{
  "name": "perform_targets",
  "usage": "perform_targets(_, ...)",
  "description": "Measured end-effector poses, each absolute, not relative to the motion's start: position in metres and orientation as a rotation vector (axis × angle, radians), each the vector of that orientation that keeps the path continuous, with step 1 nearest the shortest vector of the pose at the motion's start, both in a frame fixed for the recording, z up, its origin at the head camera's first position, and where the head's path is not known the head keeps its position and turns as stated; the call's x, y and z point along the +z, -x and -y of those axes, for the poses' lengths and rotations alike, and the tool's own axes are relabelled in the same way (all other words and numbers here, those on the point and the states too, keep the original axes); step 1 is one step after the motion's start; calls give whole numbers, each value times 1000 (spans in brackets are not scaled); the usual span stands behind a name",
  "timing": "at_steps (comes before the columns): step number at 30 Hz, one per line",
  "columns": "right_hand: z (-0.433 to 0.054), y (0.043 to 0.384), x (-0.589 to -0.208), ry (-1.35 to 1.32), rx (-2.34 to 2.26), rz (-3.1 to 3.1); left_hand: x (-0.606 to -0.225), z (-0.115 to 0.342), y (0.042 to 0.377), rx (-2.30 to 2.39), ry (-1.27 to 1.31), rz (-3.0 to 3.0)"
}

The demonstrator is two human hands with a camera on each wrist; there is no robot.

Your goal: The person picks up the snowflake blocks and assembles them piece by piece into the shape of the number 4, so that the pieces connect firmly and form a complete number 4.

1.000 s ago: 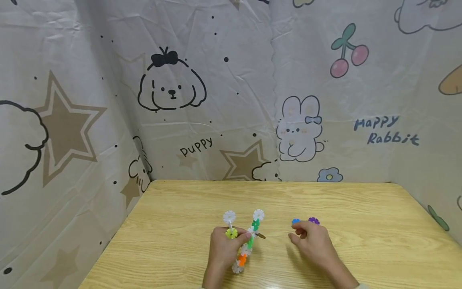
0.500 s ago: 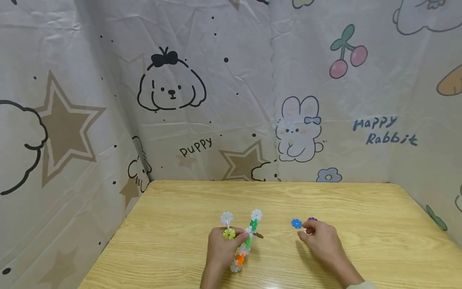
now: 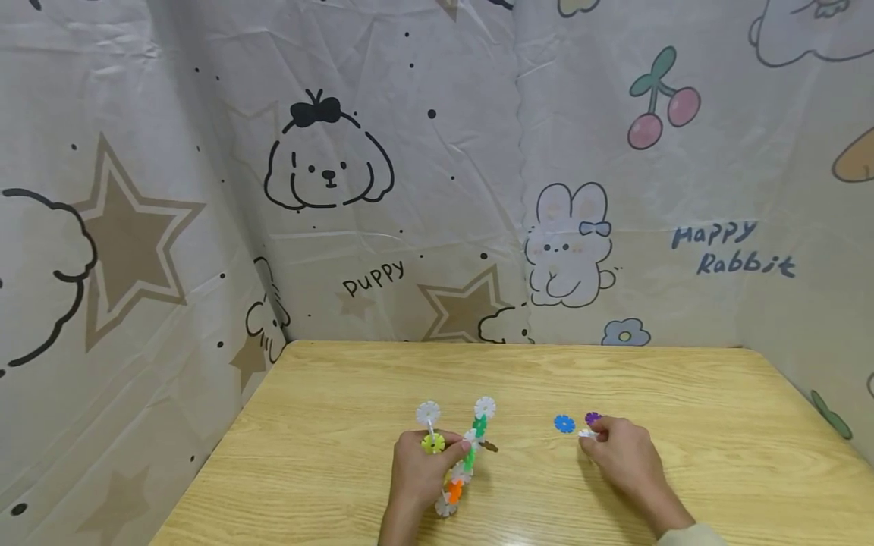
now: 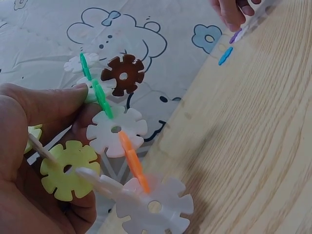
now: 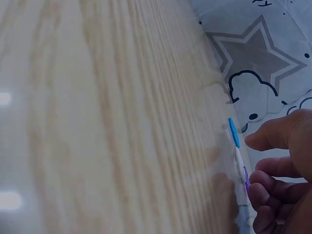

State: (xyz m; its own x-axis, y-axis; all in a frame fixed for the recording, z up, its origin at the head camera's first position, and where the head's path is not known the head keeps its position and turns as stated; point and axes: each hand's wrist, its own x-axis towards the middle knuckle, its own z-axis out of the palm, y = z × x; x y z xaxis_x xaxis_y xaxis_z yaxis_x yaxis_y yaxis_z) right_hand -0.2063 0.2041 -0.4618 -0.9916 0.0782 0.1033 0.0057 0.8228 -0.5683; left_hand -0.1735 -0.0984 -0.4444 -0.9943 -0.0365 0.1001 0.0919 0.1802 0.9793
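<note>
My left hand (image 3: 418,474) grips a linked chain of snowflake discs (image 3: 469,459) between thumb and fingers. White, green and orange discs run along it; a yellow disc (image 4: 70,170) and a brown disc (image 4: 123,75) stick out at the sides. Over the table at the right, my right hand (image 3: 627,459) reaches down to a loose white disc (image 5: 239,165), its fingertips at the disc's edge. Thumb and forefinger stand apart in the right wrist view; whether they touch the disc I cannot tell. Beside it lie a blue disc (image 3: 564,424) and a purple disc (image 3: 592,418), partly covered.
The wooden table (image 3: 328,425) carries both hands' work. A printed cloth (image 3: 451,189) hangs behind its far edge and along both sides.
My right hand has shifted right and away from the blue disc, which now shows whole, and has come to the white disc. My left hand keeps its grip on the chain, nearly still.
</note>
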Motion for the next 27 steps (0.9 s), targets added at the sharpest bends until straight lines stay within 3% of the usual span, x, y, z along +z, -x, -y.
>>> perform_targets(27,-207,216,-463,192,898,2946,-445,101,173,-1969,84,2355)
